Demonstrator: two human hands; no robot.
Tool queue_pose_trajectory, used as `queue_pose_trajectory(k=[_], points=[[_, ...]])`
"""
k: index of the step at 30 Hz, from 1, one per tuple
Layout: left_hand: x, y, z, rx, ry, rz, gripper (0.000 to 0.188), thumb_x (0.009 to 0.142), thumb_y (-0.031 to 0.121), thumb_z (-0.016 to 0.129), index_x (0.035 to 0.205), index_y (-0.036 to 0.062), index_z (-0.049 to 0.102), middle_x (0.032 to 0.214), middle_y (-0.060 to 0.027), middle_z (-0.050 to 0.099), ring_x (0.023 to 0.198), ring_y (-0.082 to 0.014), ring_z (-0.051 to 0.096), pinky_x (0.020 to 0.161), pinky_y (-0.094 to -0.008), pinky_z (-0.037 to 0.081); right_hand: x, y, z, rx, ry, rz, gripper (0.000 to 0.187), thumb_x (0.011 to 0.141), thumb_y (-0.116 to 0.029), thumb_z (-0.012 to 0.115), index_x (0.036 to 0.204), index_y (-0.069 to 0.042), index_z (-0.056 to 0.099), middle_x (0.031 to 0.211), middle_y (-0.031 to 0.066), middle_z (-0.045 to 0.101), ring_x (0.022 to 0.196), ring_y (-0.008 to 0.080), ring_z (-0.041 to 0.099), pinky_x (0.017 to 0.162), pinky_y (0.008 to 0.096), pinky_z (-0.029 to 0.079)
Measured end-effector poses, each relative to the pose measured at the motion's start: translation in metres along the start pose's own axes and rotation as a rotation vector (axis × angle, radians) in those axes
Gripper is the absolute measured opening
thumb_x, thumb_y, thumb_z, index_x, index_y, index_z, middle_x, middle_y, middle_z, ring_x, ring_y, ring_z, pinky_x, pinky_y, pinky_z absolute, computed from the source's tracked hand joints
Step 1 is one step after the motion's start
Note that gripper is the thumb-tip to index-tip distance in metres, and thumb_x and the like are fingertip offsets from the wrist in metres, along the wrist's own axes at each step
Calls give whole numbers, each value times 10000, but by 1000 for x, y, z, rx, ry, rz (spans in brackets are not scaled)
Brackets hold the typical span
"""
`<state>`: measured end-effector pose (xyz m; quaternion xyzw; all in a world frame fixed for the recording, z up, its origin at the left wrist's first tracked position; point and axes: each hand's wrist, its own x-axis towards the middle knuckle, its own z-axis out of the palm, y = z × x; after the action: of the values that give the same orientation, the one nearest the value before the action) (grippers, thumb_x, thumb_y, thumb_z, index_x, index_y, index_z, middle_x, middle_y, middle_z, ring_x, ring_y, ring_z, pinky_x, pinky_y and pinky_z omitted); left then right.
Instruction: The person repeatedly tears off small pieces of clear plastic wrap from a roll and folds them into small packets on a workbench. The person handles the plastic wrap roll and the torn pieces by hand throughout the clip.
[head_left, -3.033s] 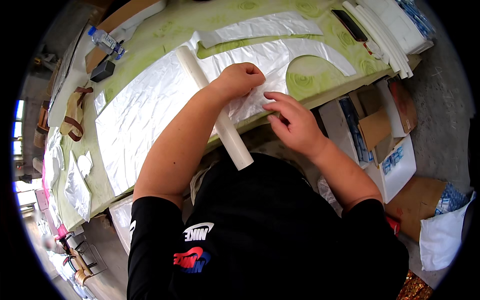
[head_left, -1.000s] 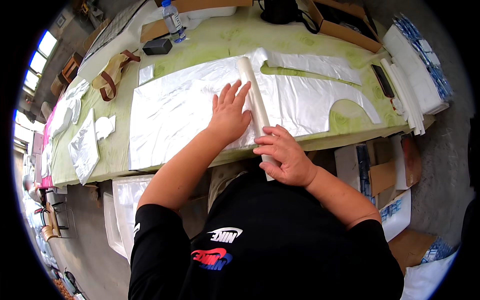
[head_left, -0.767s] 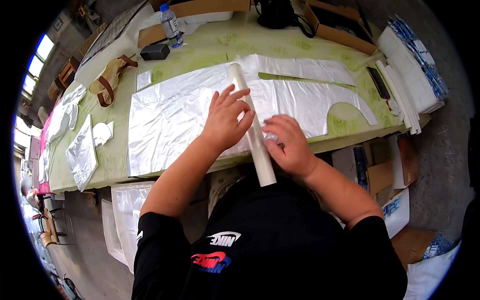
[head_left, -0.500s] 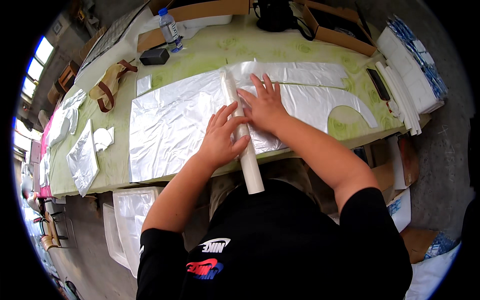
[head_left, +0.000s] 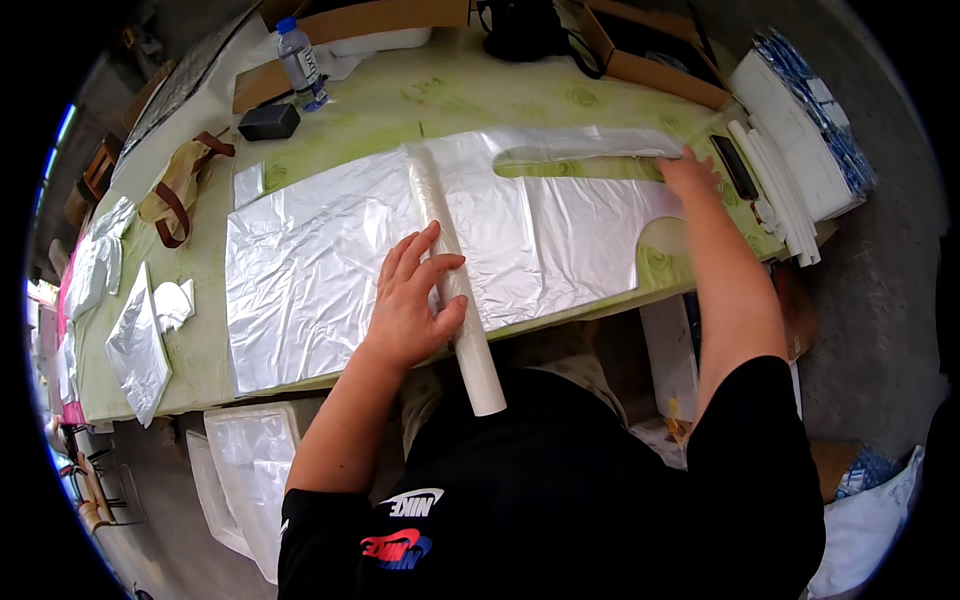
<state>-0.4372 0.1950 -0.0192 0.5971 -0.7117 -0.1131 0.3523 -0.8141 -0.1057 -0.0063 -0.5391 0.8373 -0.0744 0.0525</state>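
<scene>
A pale tube (head_left: 470,340) is laid across a silvery sheet (head_left: 300,270), with the sheet spread to both sides of it on the green patterned surface (head_left: 560,90). The tube's near end is extended past the surface's edge, toward the black shirt (head_left: 560,480). The left hand (head_left: 400,310) is placed against the tube's left side, about midway along; its fingers are spread and slightly bent, with the index finger and thumb laid over the tube and the other fingertips set at or beside its left edge. The right hand (head_left: 692,175) is stretched well away from the tube, to the right end of the sheet's far strip. Whether the strip is pinched by its blurred fingers cannot be told. Beyond that hand, a dark phone (head_left: 735,168) is seen beside white rods (head_left: 775,190).
</scene>
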Motion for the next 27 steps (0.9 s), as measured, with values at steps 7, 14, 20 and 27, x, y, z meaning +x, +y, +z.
queue_pose_trajectory(k=[7,14,20,27], points=[[-1,0,-1,-1,10,11,427,757,206,689,1172,113,669,1532,-180,451,1368,-421,423,1155,-487,337,-86,-13,48,336,366,-964,740,837,-469,727,1504,-278,469,1614,218,245,1494,462,191,1181,631,194],[2,-2,1,-50,10,9,411,766,196,662,1165,98,663,1532,-187,449,1375,-403,427,1156,-477,338,-169,-106,49,161,-80,-762,683,854,-398,706,1461,-152,513,1611,172,298,1509,401,202,1189,647,165],[-1,-7,0,-120,99,-5,361,773,114,625,1133,82,618,1480,-185,489,1345,-388,456,1146,-460,345,-245,-102,43,629,32,-1403,667,828,-295,726,1409,-31,532,1499,132,479,1457,388,338,1174,622,244],[14,-14,-33,-517,66,177,336,883,95,572,1211,46,627,1381,-156,580,1356,-354,458,1147,-433,345,-328,-101,33,529,-262,-1667,444,857,-265,706,1249,-67,644,1305,132,614,1318,387,471,1169,602,278]])
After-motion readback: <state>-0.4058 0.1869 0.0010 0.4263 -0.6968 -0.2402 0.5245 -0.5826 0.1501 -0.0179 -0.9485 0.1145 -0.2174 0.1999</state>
